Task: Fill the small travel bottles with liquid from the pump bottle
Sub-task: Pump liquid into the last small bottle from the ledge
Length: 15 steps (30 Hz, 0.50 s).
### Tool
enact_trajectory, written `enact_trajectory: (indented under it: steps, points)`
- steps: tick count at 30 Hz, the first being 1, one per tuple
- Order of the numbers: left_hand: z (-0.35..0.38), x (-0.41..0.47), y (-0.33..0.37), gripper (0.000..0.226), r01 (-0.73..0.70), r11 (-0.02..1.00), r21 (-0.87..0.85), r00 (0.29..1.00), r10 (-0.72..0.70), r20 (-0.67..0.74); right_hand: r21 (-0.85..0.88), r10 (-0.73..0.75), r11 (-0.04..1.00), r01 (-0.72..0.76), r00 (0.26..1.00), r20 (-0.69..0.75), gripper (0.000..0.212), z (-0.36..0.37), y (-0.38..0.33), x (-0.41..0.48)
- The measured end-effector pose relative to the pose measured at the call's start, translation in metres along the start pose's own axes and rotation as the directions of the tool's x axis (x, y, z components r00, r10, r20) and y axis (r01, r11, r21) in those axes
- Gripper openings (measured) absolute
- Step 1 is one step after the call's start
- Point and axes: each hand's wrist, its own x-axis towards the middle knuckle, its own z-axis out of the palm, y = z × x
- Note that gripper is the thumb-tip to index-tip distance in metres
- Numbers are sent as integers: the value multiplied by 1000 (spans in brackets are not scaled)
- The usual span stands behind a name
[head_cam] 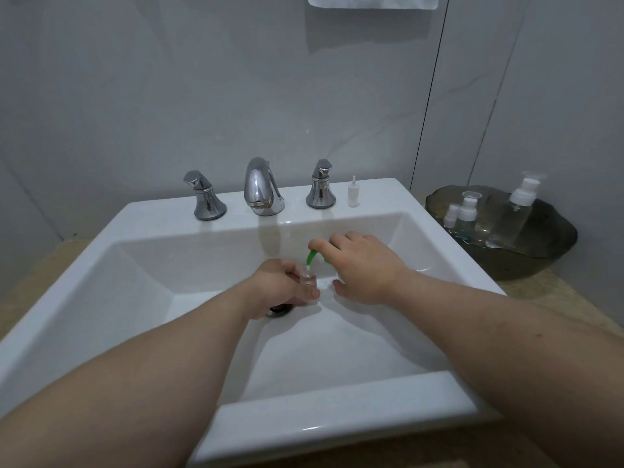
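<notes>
A white rectangular sink (236,410) is set in a beige, stone-like tabletop (540,292) against a wall of pale grey, faintly veined panels (169,96). On the sink's back ledge stand a chrome faucet (261,187) between two chrome handles (206,197), and at the ledge's right end a small white pump cap (353,192) stands upright. Above the sink, the lower edge of a white towel (371,1) shows on the wall.

Over the middle of the sink, just above the drain (280,309), the left hand (280,287) is curled round a small clear travel bottle (309,281), holding it upright. The right hand (363,266), just beside it, pinches a green curved piece (312,256) between its fingertips; the piece's lower end meets the bottle's mouth.

To the right of the sink, a dark shallow dish (540,261) rests on the tabletop. In it stand the clear pump bottle (516,214) with a white pump head, and nearer the sink two smaller clear bottles (467,212) with white tops.
</notes>
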Motion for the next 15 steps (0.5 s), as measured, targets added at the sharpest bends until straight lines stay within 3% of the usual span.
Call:
enact_trajectory:
  steps: [15]
  points:
    - [3,-2,1,37,3,1000,16,1000,-3,6,0,17,1000,-17,1000,19,69,0,-1,0]
